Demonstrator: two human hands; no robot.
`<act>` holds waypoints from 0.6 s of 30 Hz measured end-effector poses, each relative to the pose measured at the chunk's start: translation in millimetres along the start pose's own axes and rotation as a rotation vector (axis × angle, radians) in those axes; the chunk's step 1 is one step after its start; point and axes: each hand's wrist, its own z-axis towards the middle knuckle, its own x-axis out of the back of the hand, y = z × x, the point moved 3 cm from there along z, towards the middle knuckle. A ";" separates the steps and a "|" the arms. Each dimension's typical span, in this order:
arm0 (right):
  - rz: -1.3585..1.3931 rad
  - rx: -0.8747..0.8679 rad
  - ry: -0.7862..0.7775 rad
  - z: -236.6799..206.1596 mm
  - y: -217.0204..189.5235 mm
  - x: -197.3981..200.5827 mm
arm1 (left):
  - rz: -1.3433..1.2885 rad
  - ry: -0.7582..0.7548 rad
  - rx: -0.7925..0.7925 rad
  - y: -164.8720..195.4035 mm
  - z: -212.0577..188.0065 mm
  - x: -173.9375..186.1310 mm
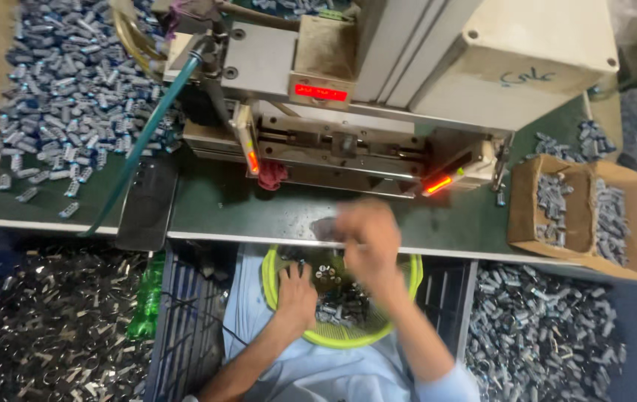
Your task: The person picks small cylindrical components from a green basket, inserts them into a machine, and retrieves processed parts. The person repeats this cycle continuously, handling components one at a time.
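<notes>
Left hand (pixel 295 292) palm-down in round yellow-green mesh basket (pixel 400 316) on lap, fingers spread over small shiny metal parts (pixel 337 301). Right hand (pixel 369 237) motion-blurred at table edge, 12 o'clock of basket; grip impossible to tell. Boxy cream machine (pixel 408 67) at 12, red lights glowing. Creased cardboard box (pixel 583 216) of grey cylindrical pieces at 3.

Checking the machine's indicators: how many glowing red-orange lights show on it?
3: a red display on the top front, a light at lower left, another at lower right. Others may be hidden.
</notes>
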 end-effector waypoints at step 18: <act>-0.266 -0.609 -0.934 -206.0 21.8 -12.6 | -0.317 0.291 -0.237 -16.1 0.7 -11.2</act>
